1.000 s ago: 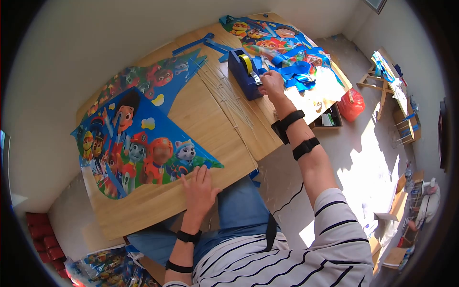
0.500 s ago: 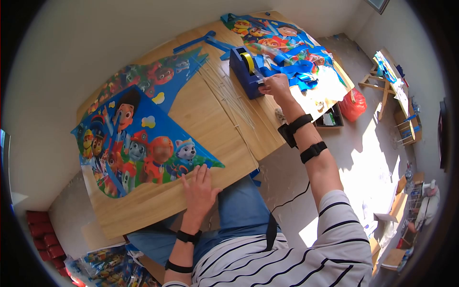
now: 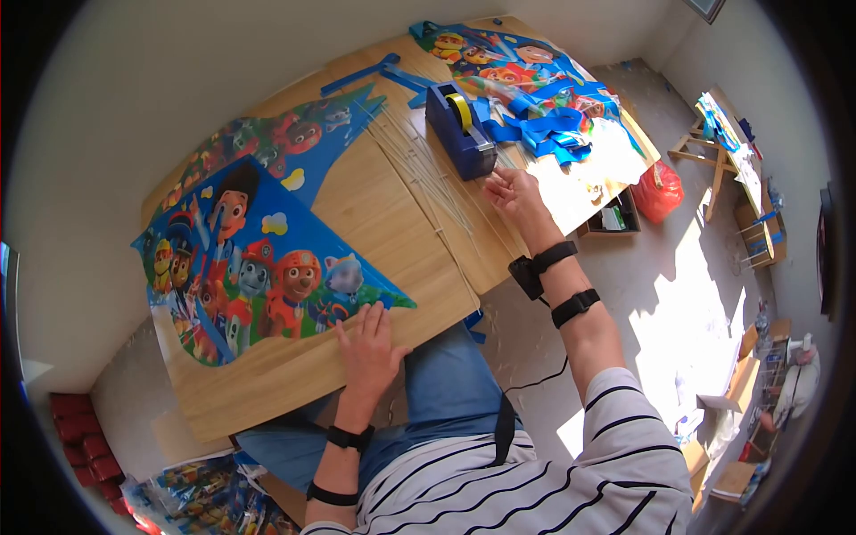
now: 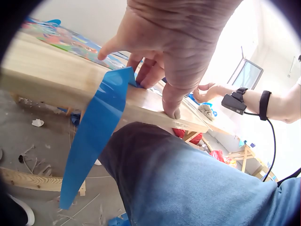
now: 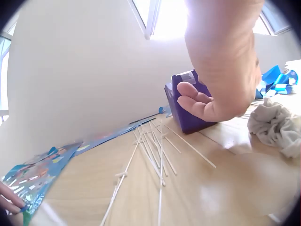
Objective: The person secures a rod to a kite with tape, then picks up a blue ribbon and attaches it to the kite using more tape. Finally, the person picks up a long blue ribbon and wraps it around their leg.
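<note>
Blue tape dispenser [image 3: 459, 131] now at my right hand's [image 3: 510, 189] twelve o'clock, I'm withdrawing fingers loosely curled, apparently empty, while my left hand [image 3: 367, 343] is flattening the kite [image 3: 259, 259].

No lettering, brand, number or sign can be read anywhere. The kite [image 3: 259, 259] under the left hand [image 3: 370, 343] bears only cartoon pup pictures, and the tape dispenser [image 3: 459, 134] by the right hand [image 3: 513, 189] shows no legible label.

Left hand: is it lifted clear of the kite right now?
No: in the head view the left hand rests flat on the near corner of the kite, pressing it against the table.
</note>
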The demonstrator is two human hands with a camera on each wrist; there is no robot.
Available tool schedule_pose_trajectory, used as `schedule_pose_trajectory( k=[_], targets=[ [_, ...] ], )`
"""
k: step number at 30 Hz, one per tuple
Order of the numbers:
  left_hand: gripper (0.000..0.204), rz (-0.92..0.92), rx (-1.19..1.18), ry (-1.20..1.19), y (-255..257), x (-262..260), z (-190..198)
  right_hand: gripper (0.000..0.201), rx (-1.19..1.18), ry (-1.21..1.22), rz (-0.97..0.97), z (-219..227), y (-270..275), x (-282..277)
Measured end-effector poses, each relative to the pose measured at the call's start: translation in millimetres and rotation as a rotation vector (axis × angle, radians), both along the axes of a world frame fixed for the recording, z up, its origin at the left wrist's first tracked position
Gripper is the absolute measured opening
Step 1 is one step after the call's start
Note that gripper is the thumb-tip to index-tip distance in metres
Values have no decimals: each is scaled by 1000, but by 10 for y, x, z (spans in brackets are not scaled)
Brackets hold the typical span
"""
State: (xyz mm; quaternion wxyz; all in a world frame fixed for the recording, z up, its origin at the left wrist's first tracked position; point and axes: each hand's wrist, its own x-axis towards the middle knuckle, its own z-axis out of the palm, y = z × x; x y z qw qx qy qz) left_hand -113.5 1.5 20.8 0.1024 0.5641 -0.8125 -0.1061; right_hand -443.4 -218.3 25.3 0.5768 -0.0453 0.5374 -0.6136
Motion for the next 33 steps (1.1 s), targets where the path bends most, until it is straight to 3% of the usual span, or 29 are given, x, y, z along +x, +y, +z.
schedule_pose_trajectory(
  k=[5, 11, 20, 24, 27, 30, 33],
  targets=[
    [74, 2, 5, 9, 9, -5, 4, 23, -75, 197, 113, 96, -62, 1],
    [73, 8, 0, 11, 2, -25, 38, 4, -84, 320, 166, 24, -118, 18],
    [73, 15, 7, 11, 1, -13, 51, 19, 107, 1040, 81, -318, -589, -7],
    [73, 15, -3, 24, 9, 9, 25, 15, 137, 941, 76, -526, -742, -84],
    [73, 24, 16, 28, 1, 11, 29, 19, 163, 963, 185, 114, -356, 81],
    [74, 24, 35, 34, -7, -14, 25, 24, 333, 1212, 116, -181, -392, 59],
    [74, 21, 23, 31, -23, 11, 41, 27, 253, 1248, 185, -317, -340, 58]
  ],
)
